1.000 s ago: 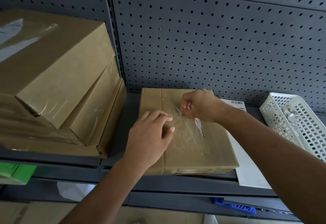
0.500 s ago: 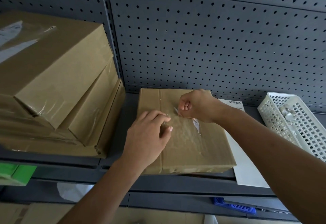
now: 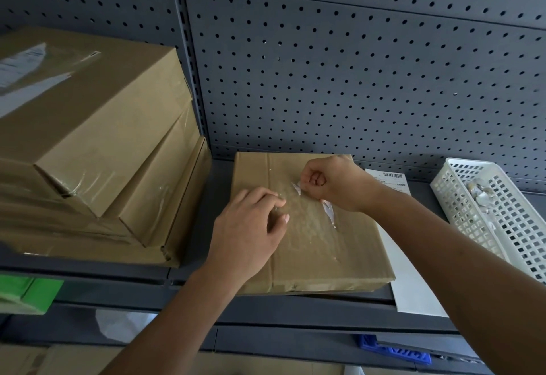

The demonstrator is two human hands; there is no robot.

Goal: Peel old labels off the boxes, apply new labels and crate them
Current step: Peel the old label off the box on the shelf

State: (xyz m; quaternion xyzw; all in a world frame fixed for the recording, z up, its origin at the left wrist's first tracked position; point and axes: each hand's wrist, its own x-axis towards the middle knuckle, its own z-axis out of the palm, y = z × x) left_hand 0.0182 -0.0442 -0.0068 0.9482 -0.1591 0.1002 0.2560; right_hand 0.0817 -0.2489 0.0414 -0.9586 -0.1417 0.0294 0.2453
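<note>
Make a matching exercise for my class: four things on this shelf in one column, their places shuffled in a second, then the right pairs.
Things
1 white basket
2 stack of boxes
3 flat box
4 white sheet

Places
A under the left hand
B far left
C far right
D between flat box and basket

Pairs: 1-C, 2-B, 3-A, 4-D

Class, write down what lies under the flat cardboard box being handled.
A white barcoded sheet pokes out from under the box at its right edge, on the grey shelf. How far it runs beneath, and anything else there, is covered.
</note>
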